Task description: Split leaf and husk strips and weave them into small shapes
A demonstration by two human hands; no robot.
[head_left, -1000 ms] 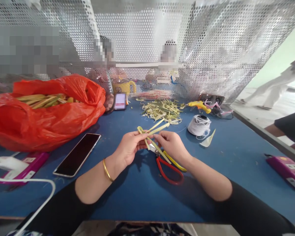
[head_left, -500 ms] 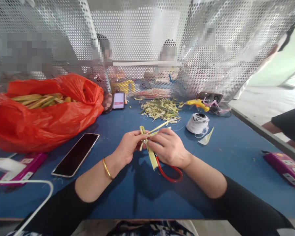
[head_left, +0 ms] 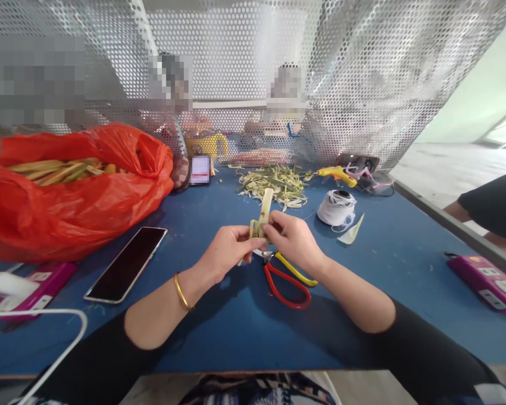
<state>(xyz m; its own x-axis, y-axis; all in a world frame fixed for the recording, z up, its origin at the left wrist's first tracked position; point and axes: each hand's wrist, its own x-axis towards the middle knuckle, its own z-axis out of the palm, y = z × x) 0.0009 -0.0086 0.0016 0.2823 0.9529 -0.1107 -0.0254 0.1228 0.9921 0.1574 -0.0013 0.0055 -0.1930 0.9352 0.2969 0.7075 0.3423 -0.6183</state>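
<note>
Between my two hands is a pale yellow-green strip of leaf or husk [head_left: 267,203], folded into a small loop at its left, its wide end pointing up and away. My left hand [head_left: 231,247] pinches the looped part between thumb and fingers. My right hand [head_left: 294,239] grips the strip beside it, thumb and fingertips closed. Under my right hand, scissors [head_left: 284,287] with one red and one yellow handle lie on the blue table [head_left: 211,337]; their blade tips are partly hidden by my left fingers.
A red plastic bag [head_left: 130,191] of dried strips stands at left, near a dark phone [head_left: 126,264] and a purple power strip [head_left: 46,287]. Ahead lie cut scraps [head_left: 274,183], a yellow glue gun [head_left: 337,175] and a white thread spool [head_left: 336,208]. Another purple power strip [head_left: 489,281] is at right.
The strip's wide end has swung from pointing down toward me to pointing up and away. My right hand has turned over with it, uncovering more of the scissors.
</note>
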